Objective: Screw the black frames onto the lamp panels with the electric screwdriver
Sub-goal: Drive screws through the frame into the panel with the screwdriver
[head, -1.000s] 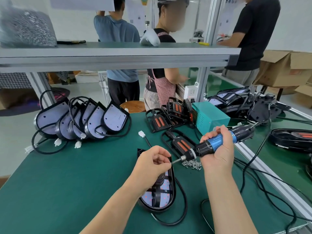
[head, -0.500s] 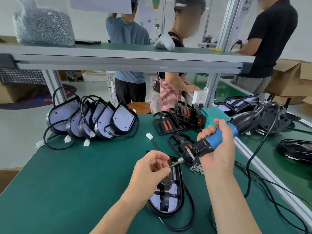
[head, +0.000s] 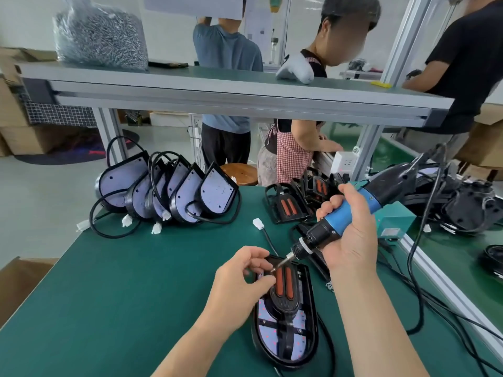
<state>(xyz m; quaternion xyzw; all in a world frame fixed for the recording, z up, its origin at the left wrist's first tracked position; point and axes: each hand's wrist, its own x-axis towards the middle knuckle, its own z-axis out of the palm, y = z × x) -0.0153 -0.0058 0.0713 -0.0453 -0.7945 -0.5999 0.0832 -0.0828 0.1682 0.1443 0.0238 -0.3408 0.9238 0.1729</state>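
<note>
A lamp panel (head: 299, 346) lies flat on the green table (head: 122, 295) in front of me, with a black frame (head: 284, 295) bearing two orange strips on top of it. My right hand (head: 351, 235) grips the blue and black electric screwdriver (head: 351, 213), tilted so its bit points down-left at the frame's far left corner. My left hand (head: 242, 281) pinches something small at the bit's tip, too small to make out. A little heap of loose screws (head: 330, 286) peeks out behind my right wrist.
Several bare lamp panels (head: 174, 194) with black cables lean in a row at the back left. Spare black frames (head: 294, 200) and a teal power box (head: 394, 219) stand at the back right. Cables (head: 424, 281) trail right. A shelf (head: 217, 88) hangs overhead; people stand behind.
The screwdriver has swung steeper, its bit tip dropping onto the frame's corner. My left hand stayed pinched at the tip. The camera has drawn nearer to the panel.
</note>
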